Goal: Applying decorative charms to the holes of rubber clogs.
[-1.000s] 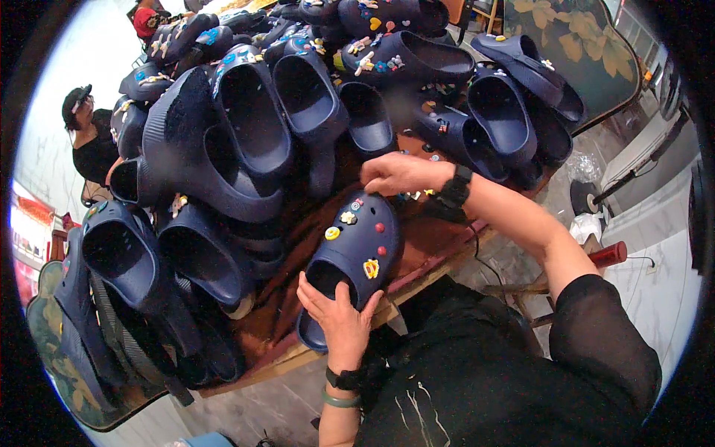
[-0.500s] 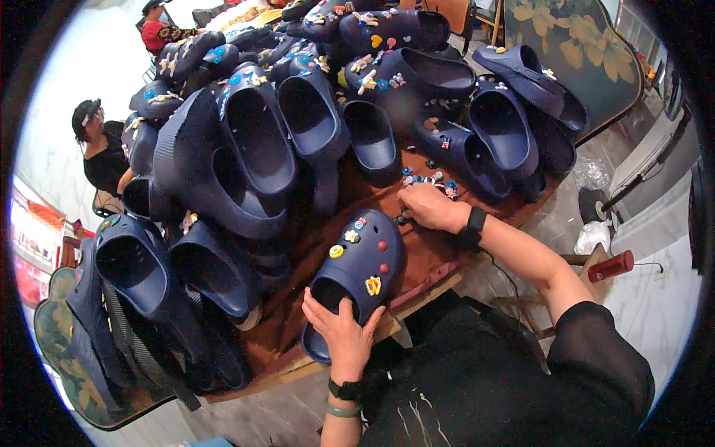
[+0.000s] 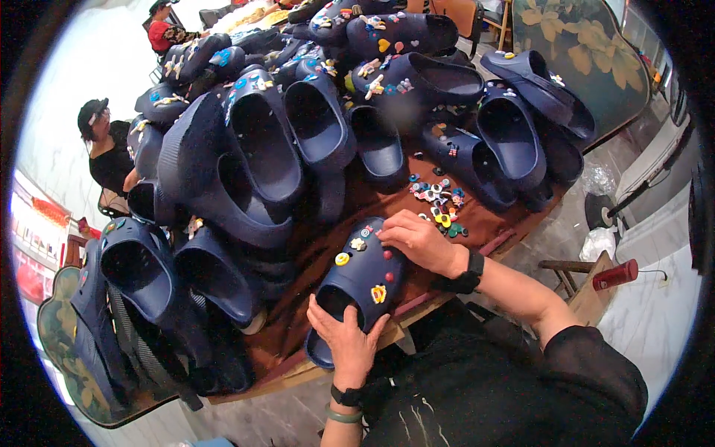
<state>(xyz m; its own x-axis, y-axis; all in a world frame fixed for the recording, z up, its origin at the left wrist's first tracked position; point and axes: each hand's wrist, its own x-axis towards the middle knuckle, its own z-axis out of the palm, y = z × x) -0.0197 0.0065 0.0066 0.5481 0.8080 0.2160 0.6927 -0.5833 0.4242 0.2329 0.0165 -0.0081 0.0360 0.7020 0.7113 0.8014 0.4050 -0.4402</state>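
Observation:
A navy foam clog (image 3: 363, 281) lies toe-away on the brown table (image 3: 313, 246), with several small coloured charms stuck in its top. My left hand (image 3: 346, 337) grips its heel opening from below. My right hand (image 3: 418, 238) rests on the toe, fingertips pinched at a charm there; whether it holds one I cannot tell. A wristband sits on each wrist. A small heap of loose coloured charms (image 3: 438, 201) lies on the table just beyond my right hand.
Many navy clogs (image 3: 261, 149) are piled across the table's back and left. A person in black with a cap (image 3: 104, 145) sits far left; another in red (image 3: 165, 31) at the top. A wooden stool with a red bottle (image 3: 614, 274) stands right.
My right hand has pulled back from the charm heap onto the clog's toe. The clog and my left hand have stayed about where they were.

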